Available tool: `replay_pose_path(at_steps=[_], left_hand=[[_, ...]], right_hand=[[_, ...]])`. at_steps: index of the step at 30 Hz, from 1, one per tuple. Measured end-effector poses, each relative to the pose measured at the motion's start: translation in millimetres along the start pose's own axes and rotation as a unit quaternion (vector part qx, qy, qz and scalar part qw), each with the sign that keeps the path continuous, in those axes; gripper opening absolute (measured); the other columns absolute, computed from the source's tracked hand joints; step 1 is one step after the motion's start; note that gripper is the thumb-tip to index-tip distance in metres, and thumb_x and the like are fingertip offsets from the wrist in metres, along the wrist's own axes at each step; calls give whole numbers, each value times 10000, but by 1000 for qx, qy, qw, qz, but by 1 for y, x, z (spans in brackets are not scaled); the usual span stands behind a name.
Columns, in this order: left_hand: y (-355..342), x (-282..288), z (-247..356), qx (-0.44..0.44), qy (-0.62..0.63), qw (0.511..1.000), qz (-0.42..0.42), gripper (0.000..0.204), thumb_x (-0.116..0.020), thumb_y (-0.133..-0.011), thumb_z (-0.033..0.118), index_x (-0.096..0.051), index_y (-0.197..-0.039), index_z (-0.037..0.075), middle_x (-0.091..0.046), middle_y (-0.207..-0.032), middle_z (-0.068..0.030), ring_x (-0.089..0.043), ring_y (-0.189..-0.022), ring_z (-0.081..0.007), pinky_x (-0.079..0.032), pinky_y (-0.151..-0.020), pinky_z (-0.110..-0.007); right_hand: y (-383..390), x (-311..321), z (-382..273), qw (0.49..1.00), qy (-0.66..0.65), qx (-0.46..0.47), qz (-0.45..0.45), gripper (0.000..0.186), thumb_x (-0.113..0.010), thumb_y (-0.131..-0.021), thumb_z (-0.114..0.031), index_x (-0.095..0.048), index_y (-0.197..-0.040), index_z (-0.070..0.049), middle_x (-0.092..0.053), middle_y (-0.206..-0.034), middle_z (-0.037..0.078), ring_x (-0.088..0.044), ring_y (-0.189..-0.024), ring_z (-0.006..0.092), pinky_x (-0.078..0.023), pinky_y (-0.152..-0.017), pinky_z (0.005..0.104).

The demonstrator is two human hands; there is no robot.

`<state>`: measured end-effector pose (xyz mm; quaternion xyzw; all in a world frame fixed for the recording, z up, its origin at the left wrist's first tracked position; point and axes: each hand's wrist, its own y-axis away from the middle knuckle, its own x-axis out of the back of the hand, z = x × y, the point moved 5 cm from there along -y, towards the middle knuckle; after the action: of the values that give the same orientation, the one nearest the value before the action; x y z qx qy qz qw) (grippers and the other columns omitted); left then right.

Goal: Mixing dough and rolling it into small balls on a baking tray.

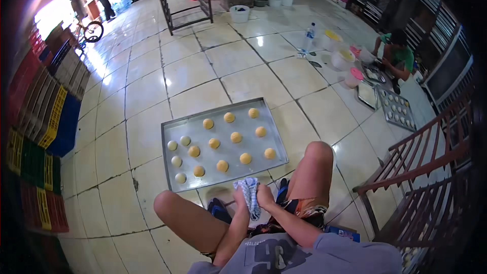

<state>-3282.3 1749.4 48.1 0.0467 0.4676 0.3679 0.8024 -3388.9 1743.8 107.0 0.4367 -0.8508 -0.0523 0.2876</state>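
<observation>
A blue-and-white checked cloth (249, 193) is bunched between my knees. My left hand (240, 198) is closed on its left side and my right hand (264, 197) grips the right side, with some cloth hanging below. Just beyond the cloth a large metal baking tray (228, 178) lies on the tiled floor. Spaced out on it are several round dough pieces with a yellow topping (214, 143). Along the tray's left end sit several smaller, plain white dough balls (176, 161). Neither hand touches the tray.
Stacked plastic crates (50, 127) line the left side. A slatted rack (421, 157) stands close on my right. Farther right, a crouching person (398, 56) in green is beside smaller trays (397, 107) and tubs (343, 58). A water bottle (308, 38) and a metal rack (185, 5) stand ahead.
</observation>
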Motion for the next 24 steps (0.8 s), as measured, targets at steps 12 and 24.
replay_pose_path(at_steps=[12,24], left_hand=[[9,26,-40,-20,51,998,-27,412,-518,-942,345,-610,-1184,24,-672,-975,-122,-627,-796,-205,-525,-706,-319],[7,-55,96,-217,183,915,-287,376,-436,-975,333,-565,-1220,78,-634,-1100,-98,-613,-934,-247,-495,-810,-379]], right_hand=[[-17,35,-10,965,-261,13,-18,252,-506,-855,-142,-679,-875,41,-664,-812,236,-615,-723,374,-471,-670,407],[-14,32,9,980,172,-5,98,198,-606,-786,-179,-666,-780,10,-649,-702,192,-582,-624,366,-456,-599,427]])
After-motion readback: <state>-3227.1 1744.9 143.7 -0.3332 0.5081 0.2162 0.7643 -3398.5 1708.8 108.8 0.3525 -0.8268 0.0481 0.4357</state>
